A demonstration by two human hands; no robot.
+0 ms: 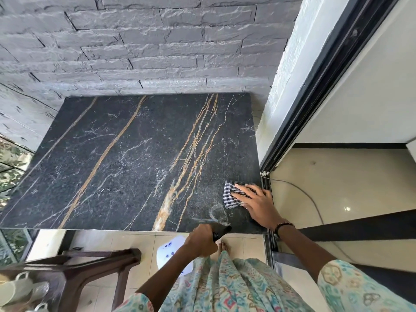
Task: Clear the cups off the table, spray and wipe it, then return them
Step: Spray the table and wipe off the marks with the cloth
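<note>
Head view shows us our right hand (pixel 256 204) pressing flat, straight fingers on the soft, light checked cloth (pixel 231 195) at the near right corner of the table (pixel 126 154), while our left hand (pixel 201 240) grips the spray bottle (pixel 221 231), which we judge best held by its neck.

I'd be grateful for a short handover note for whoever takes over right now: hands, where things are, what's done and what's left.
Right hand: flat on the checked cloth, pressing it on the table at the near right corner.
Left hand: grip around the spray bottle, held at the table's near edge.
Cups: off the table, on the brown stool at lower left.
Done: cups cleared; wet marks beside the cloth.
Left: finish wiping, return the cups.
</note>
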